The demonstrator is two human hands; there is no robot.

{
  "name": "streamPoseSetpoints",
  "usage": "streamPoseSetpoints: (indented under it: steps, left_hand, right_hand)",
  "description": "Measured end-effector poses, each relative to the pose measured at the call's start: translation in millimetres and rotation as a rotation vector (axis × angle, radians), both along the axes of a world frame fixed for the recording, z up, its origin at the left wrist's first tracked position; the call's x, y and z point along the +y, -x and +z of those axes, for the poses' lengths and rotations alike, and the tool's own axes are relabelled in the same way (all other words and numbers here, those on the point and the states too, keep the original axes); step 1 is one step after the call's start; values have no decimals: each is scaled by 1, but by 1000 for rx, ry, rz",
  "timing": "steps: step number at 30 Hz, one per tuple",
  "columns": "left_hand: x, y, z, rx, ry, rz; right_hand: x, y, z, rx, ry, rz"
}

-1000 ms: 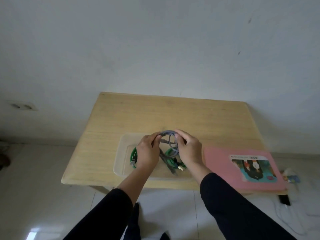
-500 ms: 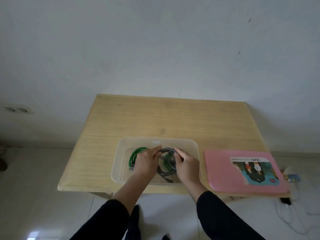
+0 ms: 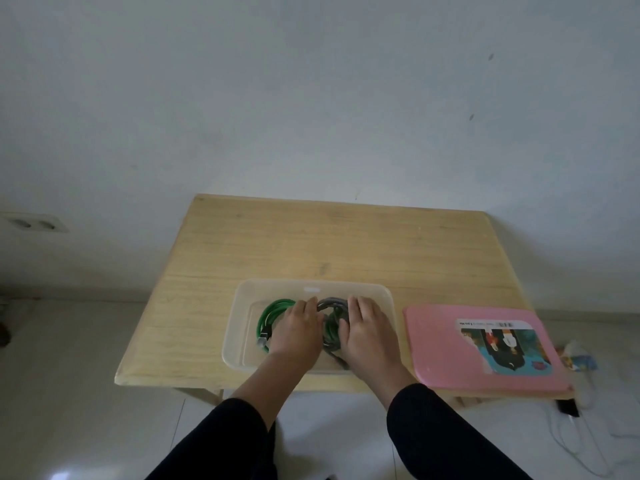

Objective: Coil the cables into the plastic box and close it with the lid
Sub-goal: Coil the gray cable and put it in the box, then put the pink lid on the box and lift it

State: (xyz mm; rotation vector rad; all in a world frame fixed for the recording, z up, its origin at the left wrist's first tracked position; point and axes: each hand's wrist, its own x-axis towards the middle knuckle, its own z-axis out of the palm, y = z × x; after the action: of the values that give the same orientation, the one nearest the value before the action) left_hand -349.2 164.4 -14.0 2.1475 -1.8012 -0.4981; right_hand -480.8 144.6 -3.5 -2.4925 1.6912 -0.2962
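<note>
Cables fill the clear plastic box under my hands: a green cable, glossy and wound into a round coil, lies in the left half with its metal plug end near the front, and a grey cable, duller and braided-looking, is looped in the middle, overlapping more green strands. My left hand rests flat on the coils, fingers straight and close together, fingertips touching the grey loop. My right hand lies the same way just beside it, palm down with fingers extended, pressing on the grey cable rather than curling round it. The box is a shallow rectangular tub with rounded corners and milky translucent walls, standing near the front edge of a pale wooden table with visible grain. To its right, on the same table, lies the pink lid, smooth, flat and round-cornered. It carries a printed sticker with colourful figures; its small writing is too blurred to read.
</note>
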Motion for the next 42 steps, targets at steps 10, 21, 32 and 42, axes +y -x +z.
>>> streamPoseSetpoints:
  steps: [10,21,32,42]
  left_hand:
    - [11,6,14,-110,178,-42]
    - [-21,111,49,-17,534,-366]
    - [-25,220,-28,135,106,53]
    - [-20,231,-66,89,99,186]
  right_hand:
    - [14,18,13,-81,36,77]
    - [-3,113,40,-109,102,-149]
    - [-27,287,-14,-11,-41,-318]
    - [-41,331,-61,-183,-150,-403]
